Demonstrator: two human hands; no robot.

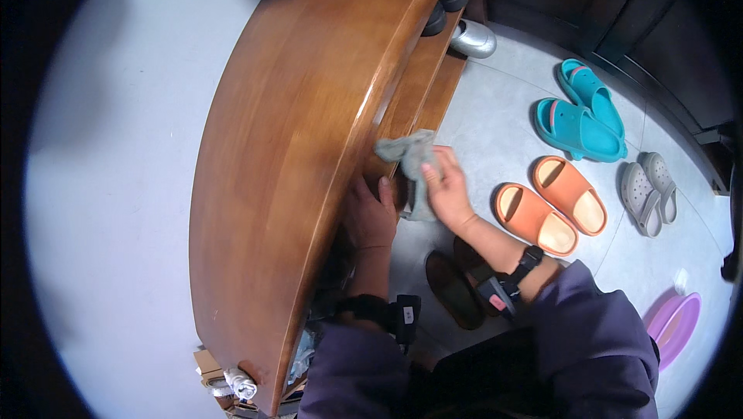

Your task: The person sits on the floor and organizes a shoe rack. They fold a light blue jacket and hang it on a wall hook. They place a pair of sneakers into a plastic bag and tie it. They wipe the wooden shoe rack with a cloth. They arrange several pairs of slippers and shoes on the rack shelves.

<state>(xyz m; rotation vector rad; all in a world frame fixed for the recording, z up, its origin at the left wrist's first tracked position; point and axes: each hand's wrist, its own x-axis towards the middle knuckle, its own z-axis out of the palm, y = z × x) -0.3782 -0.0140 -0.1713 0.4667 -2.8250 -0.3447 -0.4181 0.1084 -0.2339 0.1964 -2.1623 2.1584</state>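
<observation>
A wooden shoe rack [278, 158] with a glossy brown top runs along my left side. My right hand [450, 192] grips a crumpled grey-green cloth [419, 166], which hangs in front of the rack's shelves and looks blurred. Beside it, my left hand [371, 216] reaches in under the front edge of the top, at the shelf level. Its thumb stands apart from the nearest finger with nothing seen between them; the other fingers are partly hidden by the rack's edge.
On the tiled floor to the right lie orange slides [537, 219], teal clogs [583, 129], grey clogs [641, 192] and a purple basin [676, 326]. Dark slippers [455, 291] lie below my right forearm. Black shoes [434, 20] and a silver shoe [475, 39] occupy the far shelves, near dark cabinet doors [580, 7].
</observation>
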